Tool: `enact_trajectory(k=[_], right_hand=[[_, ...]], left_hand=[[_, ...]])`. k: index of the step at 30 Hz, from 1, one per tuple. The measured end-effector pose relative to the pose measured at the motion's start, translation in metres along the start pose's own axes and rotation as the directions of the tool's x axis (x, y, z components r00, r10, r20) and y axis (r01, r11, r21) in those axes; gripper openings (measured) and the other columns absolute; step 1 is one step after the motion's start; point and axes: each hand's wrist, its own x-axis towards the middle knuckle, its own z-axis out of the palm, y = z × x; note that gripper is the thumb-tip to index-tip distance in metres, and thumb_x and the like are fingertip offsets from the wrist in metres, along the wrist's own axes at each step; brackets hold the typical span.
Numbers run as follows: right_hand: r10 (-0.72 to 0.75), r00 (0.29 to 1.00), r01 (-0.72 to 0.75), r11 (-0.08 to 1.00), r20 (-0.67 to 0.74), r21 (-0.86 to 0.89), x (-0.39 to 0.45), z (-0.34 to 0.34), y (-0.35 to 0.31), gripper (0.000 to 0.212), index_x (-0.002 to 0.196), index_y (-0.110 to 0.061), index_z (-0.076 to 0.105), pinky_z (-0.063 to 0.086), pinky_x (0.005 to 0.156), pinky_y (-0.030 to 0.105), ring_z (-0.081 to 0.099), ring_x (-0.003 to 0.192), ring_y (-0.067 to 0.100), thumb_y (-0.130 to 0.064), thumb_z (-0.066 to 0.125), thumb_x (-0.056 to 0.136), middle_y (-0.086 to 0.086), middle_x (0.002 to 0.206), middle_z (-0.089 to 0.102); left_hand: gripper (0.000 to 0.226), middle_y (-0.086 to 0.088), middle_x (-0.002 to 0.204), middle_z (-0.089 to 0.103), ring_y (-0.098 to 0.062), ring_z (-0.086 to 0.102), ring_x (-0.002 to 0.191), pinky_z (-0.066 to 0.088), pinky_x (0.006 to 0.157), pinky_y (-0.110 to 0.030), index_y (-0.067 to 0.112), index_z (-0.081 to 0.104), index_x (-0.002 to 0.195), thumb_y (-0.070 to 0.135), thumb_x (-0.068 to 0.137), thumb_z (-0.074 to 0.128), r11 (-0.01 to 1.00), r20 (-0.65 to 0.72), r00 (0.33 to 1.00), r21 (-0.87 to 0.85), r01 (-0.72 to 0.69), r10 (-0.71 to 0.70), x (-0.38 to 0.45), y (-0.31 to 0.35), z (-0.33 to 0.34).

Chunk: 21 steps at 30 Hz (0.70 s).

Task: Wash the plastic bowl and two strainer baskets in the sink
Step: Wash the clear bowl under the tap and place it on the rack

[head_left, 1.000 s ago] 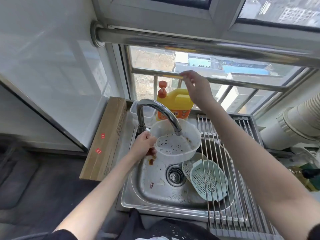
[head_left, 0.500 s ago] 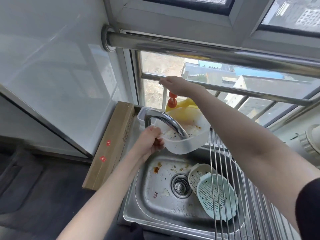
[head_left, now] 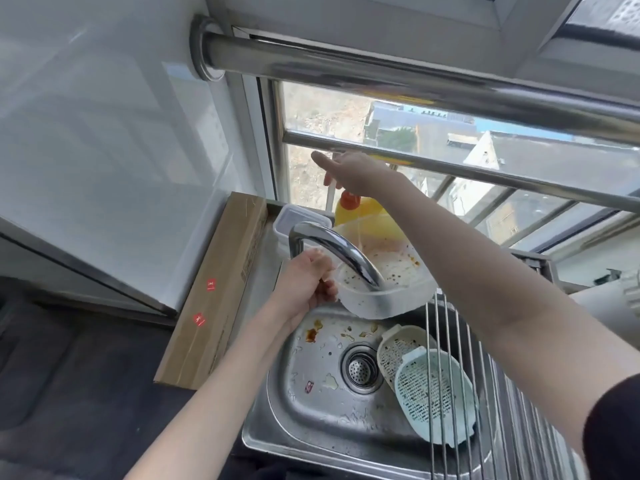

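Though the faucet (head_left: 341, 252) crosses the plastic bowl (head_left: 384, 285) and hides part of its inside, the left hand (head_left: 304, 282) plainly has its grip curled around the bowl's near rim, holding it tilted above the sink (head_left: 311, 420), food specks showing within. Right hand (head_left: 349, 169) reaches up toward the window rail (head_left: 485, 169), fingers extended, nothing clearly held. Cream strainer basket (head_left: 398, 348) and pale blue strainer basket (head_left: 434, 396) lie overlapping in the sink's right side, partly behind the wire rack (head_left: 485, 393).
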Motion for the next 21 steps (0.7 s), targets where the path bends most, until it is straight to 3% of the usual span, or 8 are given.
enact_trajectory(k=[4, 7, 9, 12, 17, 21], right_hand=[[0.038, 0.999, -0.039, 0.991, -0.010, -0.129, -0.003, 0.015, -0.002, 0.079, 0.111, -0.027, 0.065, 0.033, 0.102, 0.050, 0.055, 0.114, 0.021, -0.069, 0.002, 0.091, -0.001, 0.115, 0.064], [0.044, 0.999, -0.045, 0.982, -0.014, -0.181, -0.004, 0.017, -0.004, 0.080, 0.116, -0.024, 0.061, 0.029, 0.104, 0.052, 0.056, 0.111, 0.020, -0.069, 0.000, 0.090, -0.001, 0.102, 0.065], [0.054, 0.998, -0.055, 0.988, -0.013, -0.143, -0.003, 0.014, -0.006, 0.083, 0.115, -0.023, 0.062, 0.035, 0.101, 0.049, 0.057, 0.107, 0.020, -0.072, 0.000, 0.088, -0.002, 0.098, 0.063], [0.037, 0.998, -0.034, 0.997, -0.052, 0.063, 0.000, 0.005, -0.008, 0.084, 0.113, -0.026, 0.065, 0.044, 0.093, 0.041, 0.059, 0.100, 0.020, -0.074, 0.001, 0.087, -0.002, 0.108, 0.067], [-0.002, 0.916, 0.121, 0.955, -0.402, 0.269, -0.012, -0.016, -0.015, 0.065, 0.098, -0.018, 0.068, 0.048, 0.088, 0.044, 0.063, 0.088, 0.021, -0.056, 0.015, 0.097, 0.001, 0.095, 0.069], [-0.027, 0.771, 0.323, 0.877, -0.636, 0.355, -0.059, -0.017, 0.004, 0.047, 0.087, -0.012, 0.065, 0.053, 0.066, 0.042, 0.062, 0.067, 0.018, -0.041, 0.031, 0.099, 0.001, 0.071, 0.065]], left_hand=[[0.024, -0.001, 0.055, 0.040, -0.011, 0.043, 0.039, 0.043, 0.040, -0.021, 0.012, 0.042, 0.073, -0.004, 0.092, 0.041, 1.000, -0.007, 1.000, 0.021, 0.002, -0.002, 0.002, 0.002, 0.000], [0.027, -0.003, 0.055, 0.039, -0.012, 0.044, 0.040, 0.044, 0.040, -0.021, 0.013, 0.040, 0.069, -0.003, 0.091, 0.043, 1.000, -0.013, 1.000, 0.030, 0.001, -0.001, 0.000, 0.001, -0.001], [0.027, -0.001, 0.054, 0.039, -0.012, 0.044, 0.040, 0.044, 0.041, -0.022, 0.013, 0.038, 0.069, -0.002, 0.091, 0.044, 0.999, -0.020, 1.000, 0.033, -0.004, 0.004, -0.003, 0.000, -0.003], [0.023, -0.002, 0.057, 0.040, -0.012, 0.045, 0.041, 0.045, 0.043, -0.021, 0.012, 0.037, 0.073, 0.000, 0.091, 0.045, 0.997, -0.008, 1.000, 0.075, -0.014, 0.015, -0.010, -0.003, -0.004], [0.013, 0.001, 0.060, 0.040, -0.012, 0.047, 0.042, 0.044, 0.045, -0.019, 0.012, 0.038, 0.085, 0.006, 0.092, 0.047, 0.965, -0.031, 0.998, 0.256, -0.054, 0.063, -0.029, -0.010, -0.002], [0.017, 0.000, 0.063, 0.036, -0.012, 0.047, 0.041, 0.042, 0.047, -0.025, 0.012, 0.038, 0.081, 0.006, 0.090, 0.051, 0.891, -0.043, 0.987, 0.439, -0.120, 0.155, -0.047, -0.028, -0.008]])
